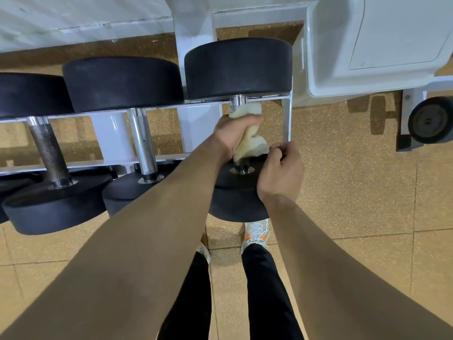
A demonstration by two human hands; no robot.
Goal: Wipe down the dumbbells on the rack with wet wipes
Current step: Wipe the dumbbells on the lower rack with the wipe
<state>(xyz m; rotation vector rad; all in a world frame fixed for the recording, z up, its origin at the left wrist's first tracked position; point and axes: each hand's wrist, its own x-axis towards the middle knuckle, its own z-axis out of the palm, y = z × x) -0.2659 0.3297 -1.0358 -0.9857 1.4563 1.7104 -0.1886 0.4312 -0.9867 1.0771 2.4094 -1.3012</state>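
Observation:
Three black dumbbells lie across a white rack (115,133). The rightmost dumbbell (237,67) has a pale yellow wet wipe (247,139) wrapped around its chrome handle. My left hand (230,136) is closed around the wipe and the handle. My right hand (282,170) sits just to the right, above the near weight head, its fingertips pinching the wipe's lower edge. The handle is mostly hidden under the wipe and my hand. The middle dumbbell (122,82) and the left dumbbell (46,153) rest untouched.
A white plastic cart (367,45) with a black wheel (431,119) stands close on the right of the rack. The floor is tan speckled tile. My legs and shoes (256,233) are right below the rack's near edge.

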